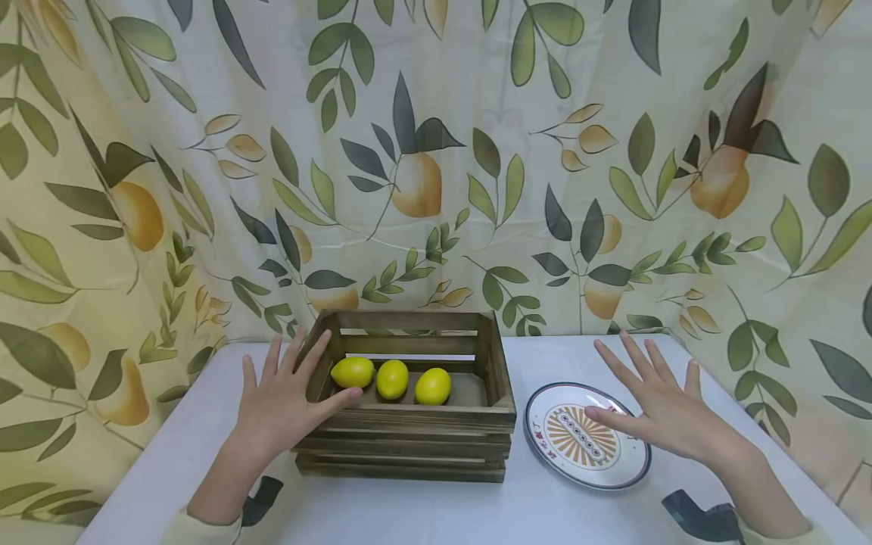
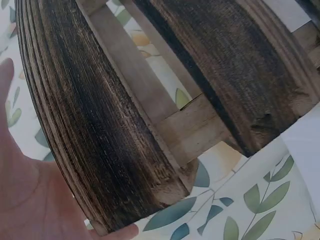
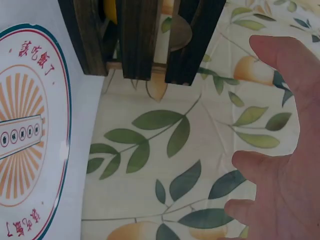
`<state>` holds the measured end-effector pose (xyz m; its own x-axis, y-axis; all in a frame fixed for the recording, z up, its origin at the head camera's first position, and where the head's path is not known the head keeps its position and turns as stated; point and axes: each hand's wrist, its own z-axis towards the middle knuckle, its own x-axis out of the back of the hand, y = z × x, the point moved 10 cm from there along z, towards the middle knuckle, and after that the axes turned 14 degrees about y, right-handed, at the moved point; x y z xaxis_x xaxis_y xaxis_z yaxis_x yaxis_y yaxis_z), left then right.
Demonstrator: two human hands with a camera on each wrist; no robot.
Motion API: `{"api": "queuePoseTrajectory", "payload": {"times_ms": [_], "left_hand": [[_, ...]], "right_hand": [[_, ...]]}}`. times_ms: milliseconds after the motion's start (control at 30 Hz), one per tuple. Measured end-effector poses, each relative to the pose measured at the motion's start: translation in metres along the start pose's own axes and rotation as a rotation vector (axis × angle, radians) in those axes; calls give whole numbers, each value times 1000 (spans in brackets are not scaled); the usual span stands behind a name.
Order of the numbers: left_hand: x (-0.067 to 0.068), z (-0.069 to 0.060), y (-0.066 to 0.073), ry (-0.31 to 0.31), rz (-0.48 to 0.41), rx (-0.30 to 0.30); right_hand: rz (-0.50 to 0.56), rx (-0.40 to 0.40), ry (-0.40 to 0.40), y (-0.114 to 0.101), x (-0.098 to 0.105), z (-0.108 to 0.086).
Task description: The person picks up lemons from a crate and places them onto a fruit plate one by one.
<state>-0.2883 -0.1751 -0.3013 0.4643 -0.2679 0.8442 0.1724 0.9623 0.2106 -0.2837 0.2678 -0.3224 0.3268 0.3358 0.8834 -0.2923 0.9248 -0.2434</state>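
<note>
A slatted brown wooden crate (image 1: 409, 446) stands on the table with three yellow lemons inside: a left one (image 1: 353, 372), a middle one (image 1: 392, 380) and a right one (image 1: 433, 387). My left hand (image 1: 279, 405) is spread with straight fingers over the crate's left side, its thumb in front of the left lemon. Whether it touches the crate I cannot tell. To the right of the crate lies a round white plate (image 1: 613, 473) with an orange ray pattern. Over the plate's right part my right hand (image 1: 671, 412) hovers, fingers spread, holding nothing.
A white cloth (image 1: 381, 515) covers the table. Behind it and at both sides hangs a curtain (image 1: 490, 250) printed with leaves and fruit, close to the crate's back. Dark straps (image 1: 262, 499) sit at both wrists.
</note>
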Motion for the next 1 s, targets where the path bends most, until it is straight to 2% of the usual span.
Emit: {"api": "queuePoseTrajectory", "payload": {"times_ms": [300, 567, 700, 1000], "left_hand": [[0, -7, -11, 15, -27, 24], [-8, -21, -23, 7, -44, 38], [-10, -25, -31, 9, -72, 90], [-12, -32, -46, 6, -207, 243]], "right_hand": [[27, 10, -1, -11, 0, 9], [41, 131, 138, -33, 13, 20], [19, 182, 194, -44, 17, 25], [94, 218, 175, -67, 14, 29]]}}
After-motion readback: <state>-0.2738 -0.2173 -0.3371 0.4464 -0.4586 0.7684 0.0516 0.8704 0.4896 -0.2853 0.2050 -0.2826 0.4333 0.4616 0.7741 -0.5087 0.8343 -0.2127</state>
